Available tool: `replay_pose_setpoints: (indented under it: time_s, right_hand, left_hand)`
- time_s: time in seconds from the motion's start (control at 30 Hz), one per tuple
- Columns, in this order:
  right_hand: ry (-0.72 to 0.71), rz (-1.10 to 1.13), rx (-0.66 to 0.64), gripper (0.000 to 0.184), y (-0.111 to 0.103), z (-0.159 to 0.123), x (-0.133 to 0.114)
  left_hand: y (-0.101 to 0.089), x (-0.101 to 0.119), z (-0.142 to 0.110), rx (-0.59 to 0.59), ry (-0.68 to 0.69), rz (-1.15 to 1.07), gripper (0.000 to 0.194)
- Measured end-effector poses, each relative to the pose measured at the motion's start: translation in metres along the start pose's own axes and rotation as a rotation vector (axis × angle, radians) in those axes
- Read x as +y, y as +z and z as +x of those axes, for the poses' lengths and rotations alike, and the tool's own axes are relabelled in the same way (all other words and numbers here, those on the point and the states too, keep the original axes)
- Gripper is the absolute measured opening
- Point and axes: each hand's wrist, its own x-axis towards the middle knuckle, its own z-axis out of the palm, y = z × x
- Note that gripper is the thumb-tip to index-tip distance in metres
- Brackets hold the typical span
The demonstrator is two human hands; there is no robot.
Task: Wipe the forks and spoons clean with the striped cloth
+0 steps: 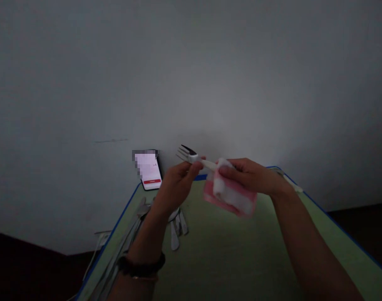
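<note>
A metal fork (192, 158) is held up above the table, its tines pointing to the upper left. My left hand (178, 184) is closed on it just below the tines, thumb on the near side. Around the handle end, my right hand (247, 173) pinches a pink and white cloth (231, 194), which hangs down below the fingers. The cloth covers the end of the fork's handle. Behind my left forearm lie several pieces of metal cutlery, among them a spoon (174, 240); the forearm hides part of them.
The green table (222, 255) with a blue edge stands against a grey wall (210, 83). A phone (150, 169) with a lit screen leans on the wall at the table's back left. Something pale and long (293, 184) lies at the back right corner.
</note>
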Motion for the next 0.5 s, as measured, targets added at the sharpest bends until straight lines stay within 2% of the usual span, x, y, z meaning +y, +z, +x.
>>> replay_pose_setpoints:
  time_s: [0.13, 0.27, 0.37, 0.5]
  right_hand:
    - [-0.092, -0.159, 0.084, 0.038, 0.008, 0.005, -0.001]
    - [-0.105, -0.205, 0.11, 0.038, 0.011, 0.007, -0.002]
    - [-0.102, -0.185, 0.098, 0.037, 0.009, 0.006, 0.0]
    - [-0.062, -0.088, 0.134, 0.037, 0.006, 0.006, 0.006]
  left_hand:
    - [0.016, -0.002, 0.0, 0.061, -0.104, -0.203, 0.036]
    - [0.023, -0.005, 0.001, 0.12, -0.18, -0.473, 0.034]
    - [0.024, -0.007, 0.004, 0.186, -0.163, -0.639, 0.029]
    - [0.018, -0.007, 0.005, 0.351, -0.134, -0.761, 0.022]
